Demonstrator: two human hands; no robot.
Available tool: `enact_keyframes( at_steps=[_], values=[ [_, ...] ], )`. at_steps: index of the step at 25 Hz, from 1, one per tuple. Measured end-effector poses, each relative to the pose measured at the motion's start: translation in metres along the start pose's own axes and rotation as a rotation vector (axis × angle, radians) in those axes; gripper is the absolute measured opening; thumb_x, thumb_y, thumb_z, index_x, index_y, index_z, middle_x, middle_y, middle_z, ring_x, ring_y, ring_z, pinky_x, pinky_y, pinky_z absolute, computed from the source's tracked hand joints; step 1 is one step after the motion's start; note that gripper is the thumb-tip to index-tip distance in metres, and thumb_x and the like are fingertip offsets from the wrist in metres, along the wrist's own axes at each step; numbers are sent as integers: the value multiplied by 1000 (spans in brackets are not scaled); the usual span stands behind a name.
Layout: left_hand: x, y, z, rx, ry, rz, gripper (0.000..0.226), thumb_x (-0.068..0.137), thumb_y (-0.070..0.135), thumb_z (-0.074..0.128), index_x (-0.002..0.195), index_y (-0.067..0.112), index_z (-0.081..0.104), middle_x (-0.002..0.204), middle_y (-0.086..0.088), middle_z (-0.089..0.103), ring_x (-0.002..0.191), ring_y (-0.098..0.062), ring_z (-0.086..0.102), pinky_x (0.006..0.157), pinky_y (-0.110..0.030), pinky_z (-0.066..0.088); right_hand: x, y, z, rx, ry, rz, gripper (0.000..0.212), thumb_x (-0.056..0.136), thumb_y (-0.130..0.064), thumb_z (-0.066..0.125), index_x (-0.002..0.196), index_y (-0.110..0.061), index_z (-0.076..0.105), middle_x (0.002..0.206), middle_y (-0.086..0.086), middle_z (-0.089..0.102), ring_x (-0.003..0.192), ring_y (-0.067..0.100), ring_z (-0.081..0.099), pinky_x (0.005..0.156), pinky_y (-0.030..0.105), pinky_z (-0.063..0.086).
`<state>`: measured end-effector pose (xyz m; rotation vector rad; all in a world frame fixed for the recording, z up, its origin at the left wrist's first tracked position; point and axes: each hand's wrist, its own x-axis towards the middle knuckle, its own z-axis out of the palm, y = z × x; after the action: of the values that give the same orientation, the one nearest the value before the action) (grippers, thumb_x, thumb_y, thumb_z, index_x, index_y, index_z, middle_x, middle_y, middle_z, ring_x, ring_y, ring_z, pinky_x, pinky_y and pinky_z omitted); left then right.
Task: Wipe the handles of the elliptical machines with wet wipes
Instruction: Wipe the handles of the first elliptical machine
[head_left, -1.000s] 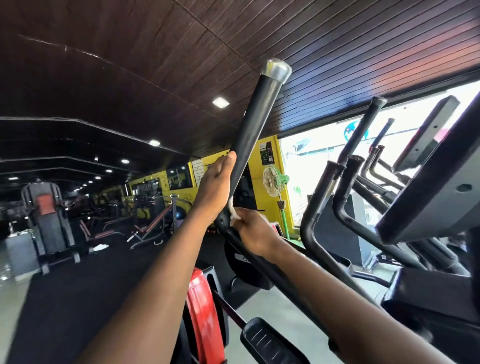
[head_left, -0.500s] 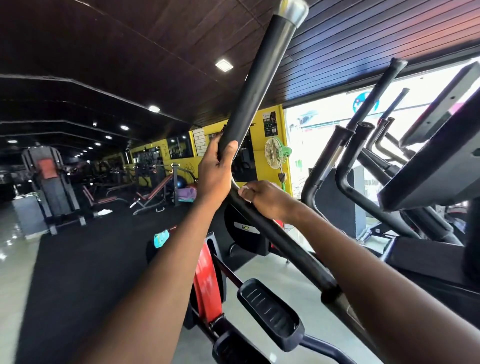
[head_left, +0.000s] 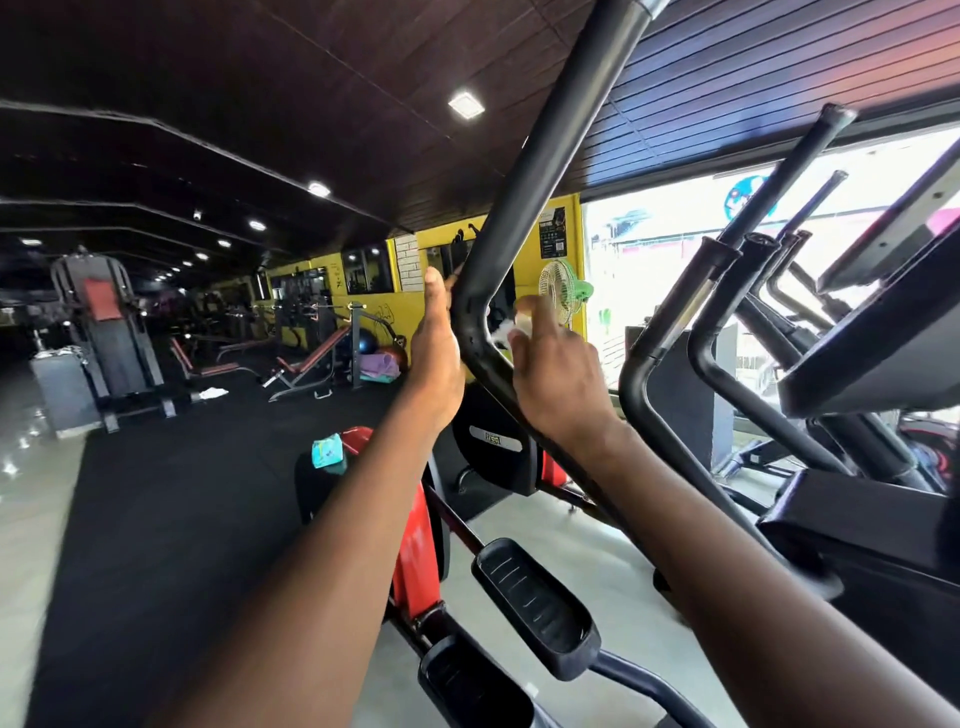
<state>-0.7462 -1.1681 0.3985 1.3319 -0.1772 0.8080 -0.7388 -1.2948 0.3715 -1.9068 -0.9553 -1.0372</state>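
Both hands are up at the bend of the black handle (head_left: 524, 197), which rises steeply out of the top of the frame. The left hand (head_left: 439, 358) lies against its left side, thumb up; whether the fingers wrap it, I cannot tell. The right hand (head_left: 553, 374) pinches a white wet wipe (head_left: 506, 330), pressing it to the bar just below the bend. A teal wipe pack (head_left: 328, 451) rests on the red machine below.

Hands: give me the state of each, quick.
Left hand: grips the handle at its bend.
Right hand: holds a white wipe against the handle.
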Motion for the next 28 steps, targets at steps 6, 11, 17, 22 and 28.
enact_keyframes(
  at_steps=[6, 11, 17, 22, 28],
  values=[
    [-2, -3, -4, -54, 0, -26, 66, 98, 61, 22, 131, 17, 59, 106, -1, 72, 87, -11, 68, 75, -25, 52, -8, -6, 32, -112, -27, -161, 21, 79, -6, 66, 99, -8, 69, 98, 11, 60, 88, 30, 57, 72, 36, 52],
    [-2, -4, 2, -101, 11, -4, 58, 100, 57, 26, 130, 19, 59, 119, -5, 70, 107, -16, 65, 98, -33, 48, 8, 1, 16, 74, 23, -42, 21, 82, -9, 62, 100, -15, 71, 100, 7, 66, 87, 26, 63, 73, 30, 50],
    [-13, -32, 1, 54, 49, 66, 33, 99, 19, 49, 131, 30, 50, 122, 4, 64, 113, -18, 59, 103, -44, 43, -29, -1, 23, -152, -123, -92, 45, 94, -6, 45, 138, -8, 42, 125, 18, 55, 96, 42, 63, 66, 39, 46],
    [-19, -31, 8, 81, 134, 73, 42, 100, 7, 48, 141, 12, 42, 121, -7, 62, 98, -12, 62, 81, -19, 48, 3, 0, 19, -61, -182, 1, 34, 98, -19, 39, 129, -5, 48, 120, 18, 54, 106, 37, 56, 84, 42, 46],
    [-35, -44, 2, 129, 164, -72, 41, 99, 23, 52, 138, 12, 46, 120, -11, 65, 99, -18, 65, 84, -37, 52, -33, 17, 4, -3, -282, 158, 25, 101, -34, 41, 98, -14, 55, 92, 14, 63, 83, 36, 57, 65, 34, 37]
  ],
)
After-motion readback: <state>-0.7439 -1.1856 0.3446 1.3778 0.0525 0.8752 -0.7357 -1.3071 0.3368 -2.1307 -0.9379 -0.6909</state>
